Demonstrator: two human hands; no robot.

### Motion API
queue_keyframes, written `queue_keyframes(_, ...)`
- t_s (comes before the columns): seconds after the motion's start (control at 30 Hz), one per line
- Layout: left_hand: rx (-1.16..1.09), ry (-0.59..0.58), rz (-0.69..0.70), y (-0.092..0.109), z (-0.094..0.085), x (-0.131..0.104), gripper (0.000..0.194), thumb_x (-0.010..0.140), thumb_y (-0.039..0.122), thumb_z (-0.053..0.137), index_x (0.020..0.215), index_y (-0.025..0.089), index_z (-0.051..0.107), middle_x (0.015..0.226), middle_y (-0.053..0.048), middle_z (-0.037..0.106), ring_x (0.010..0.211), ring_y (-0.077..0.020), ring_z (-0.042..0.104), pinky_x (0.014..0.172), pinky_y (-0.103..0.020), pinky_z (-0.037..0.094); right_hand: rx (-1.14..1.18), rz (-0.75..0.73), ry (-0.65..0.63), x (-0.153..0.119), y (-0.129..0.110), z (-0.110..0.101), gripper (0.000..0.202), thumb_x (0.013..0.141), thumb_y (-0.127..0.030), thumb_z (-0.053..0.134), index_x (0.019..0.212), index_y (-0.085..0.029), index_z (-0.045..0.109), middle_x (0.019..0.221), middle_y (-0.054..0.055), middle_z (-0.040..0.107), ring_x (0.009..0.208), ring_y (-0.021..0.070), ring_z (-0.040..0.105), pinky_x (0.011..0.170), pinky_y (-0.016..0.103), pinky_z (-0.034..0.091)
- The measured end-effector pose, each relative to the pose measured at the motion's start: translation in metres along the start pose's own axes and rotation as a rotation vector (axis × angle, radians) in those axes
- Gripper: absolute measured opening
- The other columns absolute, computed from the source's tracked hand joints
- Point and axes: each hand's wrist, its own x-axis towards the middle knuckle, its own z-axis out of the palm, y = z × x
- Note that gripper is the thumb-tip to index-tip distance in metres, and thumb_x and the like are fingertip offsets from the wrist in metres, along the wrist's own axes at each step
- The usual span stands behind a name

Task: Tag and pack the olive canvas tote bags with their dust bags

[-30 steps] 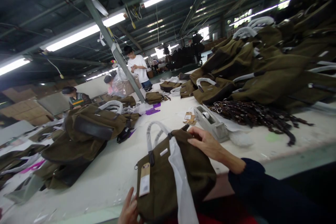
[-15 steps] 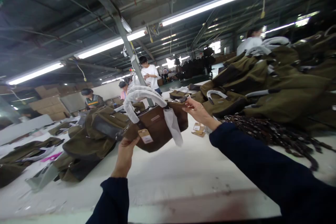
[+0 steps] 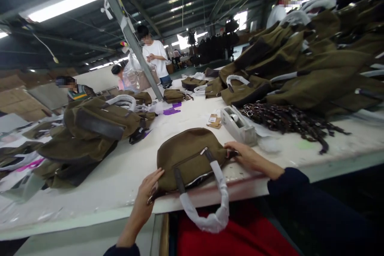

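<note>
The olive-brown bag [image 3: 189, 158] lies flat on the table [image 3: 120, 192], long axis running 8 to 2 o'clock, its white-wrapped handle [image 3: 210, 212] hanging over the edge toward 6. The left hand [image 3: 148, 192] grips its 8 o'clock corner; the right hand [image 3: 244, 156] pinches its 2 o'clock end.

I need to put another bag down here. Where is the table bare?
Bare white table lies between the bag under both hands and the bag pile on the left. Another patch runs behind it, toward the tape dispenser. The right side is crowded with straps and stacked bags.
</note>
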Motion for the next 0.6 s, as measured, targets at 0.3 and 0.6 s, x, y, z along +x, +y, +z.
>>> queue_keyframes(0.3, 0.336, -0.157, 0.198, 0.077, -0.012, -0.013, 0.071, 0.081, 0.019, 0.062, 0.147, 0.033, 0.040, 0.156, -0.006, 0.039, 0.139, -0.0316, 0.039, 0.111, -0.050, 0.038, -0.299, -0.076, 0.009, -0.028, -0.012, -0.014, 0.066, 0.070, -0.003, 0.047, 0.129, -0.029, 0.059, 0.136, 0.005, 0.055, 0.129, 0.0260, 0.047, 0.112, 0.047, 0.036)
queue_keyframes(0.6, -0.426, -0.028, -0.086, 0.116, 0.006, 0.032, 0.024, 0.094, 0.033, 0.052, 0.100, 0.021, 0.072, 0.104, -0.007, 0.074, 0.098, -0.0222, 0.064, 0.090, -0.035, 0.049, -0.066, -0.063, 0.287, -0.059, -0.077, -0.001, 0.023, 0.092, -0.031, 0.050, 0.106, -0.025, 0.067, 0.108, 0.010, 0.068, 0.105, 0.0281, 0.059, 0.096, 0.045, 0.048)
